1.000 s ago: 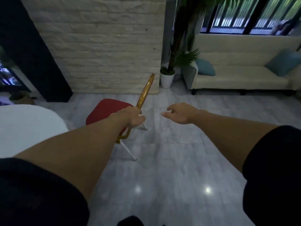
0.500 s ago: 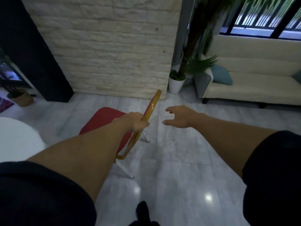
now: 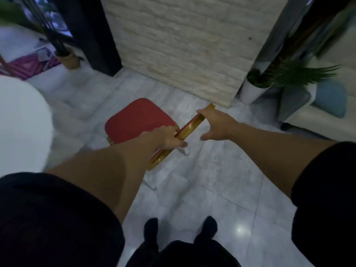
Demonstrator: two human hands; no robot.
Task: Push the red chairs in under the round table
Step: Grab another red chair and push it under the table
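Observation:
A red chair (image 3: 137, 120) with a gold frame and white legs stands on the floor in the middle of the view, its seat facing the round white table (image 3: 21, 124) at the left edge. There is a gap of floor between seat and table. My left hand (image 3: 167, 138) is closed around the lower part of the gold backrest (image 3: 189, 128). My right hand (image 3: 217, 124) rests with its fingers over the upper end of the backrest, thumb spread apart below it.
A white brick wall (image 3: 183, 45) rises behind the chair. A potted plant (image 3: 252, 89) and a pale sofa with a blue cushion (image 3: 330, 97) stand at the right. A basket planter (image 3: 70, 59) sits far left. My feet (image 3: 179, 232) are on the grey tiles.
My right hand has moved left onto the top of the backrest. The view has tipped down and closer to the chair, and the table has come further into view.

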